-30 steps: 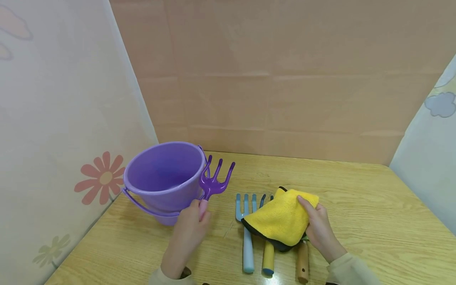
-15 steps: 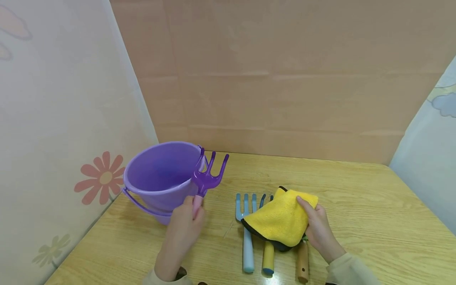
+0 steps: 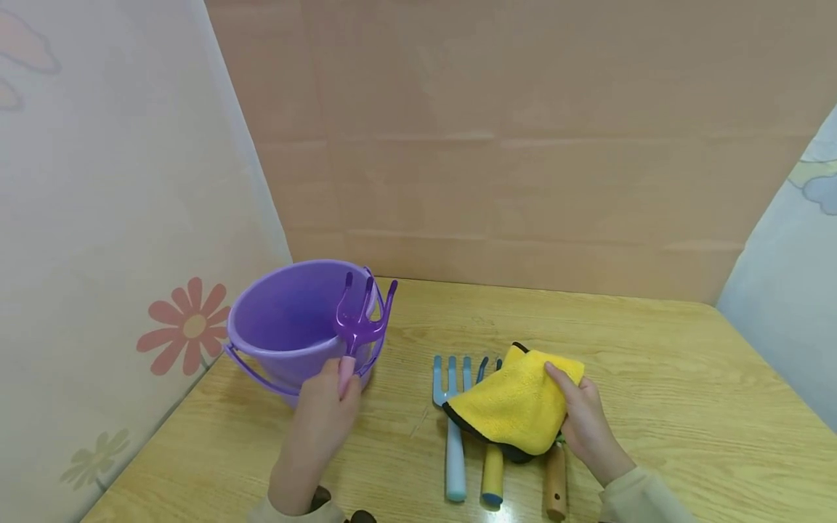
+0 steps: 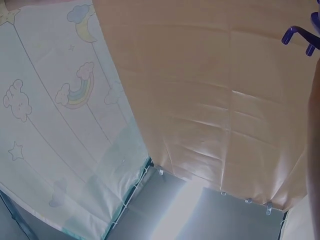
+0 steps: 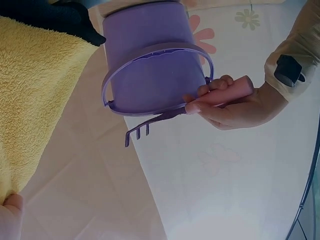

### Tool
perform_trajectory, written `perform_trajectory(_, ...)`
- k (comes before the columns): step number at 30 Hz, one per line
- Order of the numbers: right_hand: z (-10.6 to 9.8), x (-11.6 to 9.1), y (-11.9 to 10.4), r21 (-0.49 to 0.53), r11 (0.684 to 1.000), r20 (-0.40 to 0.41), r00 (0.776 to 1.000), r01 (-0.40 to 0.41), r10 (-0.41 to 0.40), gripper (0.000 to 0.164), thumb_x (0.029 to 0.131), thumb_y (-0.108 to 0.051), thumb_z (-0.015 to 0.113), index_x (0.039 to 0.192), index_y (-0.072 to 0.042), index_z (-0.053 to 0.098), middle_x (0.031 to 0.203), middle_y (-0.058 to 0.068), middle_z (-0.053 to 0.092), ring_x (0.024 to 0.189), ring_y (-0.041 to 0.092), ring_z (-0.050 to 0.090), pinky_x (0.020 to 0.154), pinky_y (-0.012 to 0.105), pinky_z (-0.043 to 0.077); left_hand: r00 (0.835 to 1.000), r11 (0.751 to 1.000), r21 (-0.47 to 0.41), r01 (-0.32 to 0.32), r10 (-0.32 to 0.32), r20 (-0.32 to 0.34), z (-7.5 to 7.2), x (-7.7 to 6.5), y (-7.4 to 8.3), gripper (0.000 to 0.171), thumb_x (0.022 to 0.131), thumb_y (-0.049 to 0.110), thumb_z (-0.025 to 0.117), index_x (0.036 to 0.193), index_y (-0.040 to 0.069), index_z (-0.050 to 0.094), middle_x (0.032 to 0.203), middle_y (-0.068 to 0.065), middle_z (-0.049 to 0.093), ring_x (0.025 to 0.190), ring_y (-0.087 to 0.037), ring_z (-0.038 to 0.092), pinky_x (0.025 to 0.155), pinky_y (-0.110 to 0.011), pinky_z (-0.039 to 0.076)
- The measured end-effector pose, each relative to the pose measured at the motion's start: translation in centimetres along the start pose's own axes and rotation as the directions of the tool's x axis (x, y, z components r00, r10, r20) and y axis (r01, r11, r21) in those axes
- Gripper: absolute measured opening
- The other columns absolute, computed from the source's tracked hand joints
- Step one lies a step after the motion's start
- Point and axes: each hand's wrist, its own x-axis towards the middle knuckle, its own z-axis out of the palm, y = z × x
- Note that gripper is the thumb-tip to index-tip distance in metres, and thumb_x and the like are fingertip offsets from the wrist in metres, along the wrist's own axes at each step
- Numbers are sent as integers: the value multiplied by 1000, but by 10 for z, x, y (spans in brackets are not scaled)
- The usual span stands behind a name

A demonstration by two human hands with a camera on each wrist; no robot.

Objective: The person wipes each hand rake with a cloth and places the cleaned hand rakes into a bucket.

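While hands [image 3: 320,414] [image 3: 588,421] sit apart, the fork (purple) [image 3: 359,330] fronts the bucket's rim [image 3: 281,354].

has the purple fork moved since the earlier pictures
Yes: in the head view the purple fork, gripped by the left hand, has shifted left, its prongs going from mostly beyond the right edge of the bucket to mostly overlapping it.

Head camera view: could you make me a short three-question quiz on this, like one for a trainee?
1. True or false: the left hand holds the purple fork by its tines.
2. What does the right hand grip? A) the bucket B) the yellow cloth C) the light blue fork
3. Fill in: ___ tool handles lie on the table.

Key: 1. False, by the pink handle. 2. B. 3. Three.
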Motion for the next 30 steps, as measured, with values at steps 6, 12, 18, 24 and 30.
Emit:
perform_trajectory(6,1,2,-3,0,1000,-3,1000,-1,1,15,95,-23,50,86,-15,59,85,-7,61,78,4,58,71,21,49,986,983,130,-133,145,-88,-13,9,-1,28,76,-2,55,61,9,34,56,3,28,51,-13,34,47,-26,30)
perform_trajectory(12,2,2,-3,-12,1000,-7,1000,-15,15,15,96,-22,49,87,-15,59,85,-7,61,79,4,59,71,22,49,987,957,268,-111,136,-80,-24,19,5,32,71,0,56,55,12,31,56,0,29,53,-18,35,49,-29,29)
perform_trajectory(18,3,2,-2,-28,997,-67,996,-66,64,11,95,-22,50,90,-14,55,85,-8,60,80,4,57,73,22,48,992,938,339,-70,102,-77,-28,25,14,31,71,1,54,53,12,31,55,0,28,52,-19,36,44,-28,27)
perform_trajectory(24,3,1,0,-19,996,-90,993,-82,80,11,95,-22,50,90,-13,54,85,-8,60,80,4,57,74,22,48,992,951,308,-32,67,-103,-33,25,13,32,71,1,53,53,11,29,56,-1,26,52,-19,34,44,-27,25)
perform_trajectory(30,4,2,-1,-39,997,-88,994,-66,62,12,95,-22,50,88,-14,56,84,-8,61,79,4,58,72,22,49,987,957,289,16,30,-156,-40,28,8,34,81,9,52,52,10,34,53,-2,31,50,-21,38,43,-30,28)
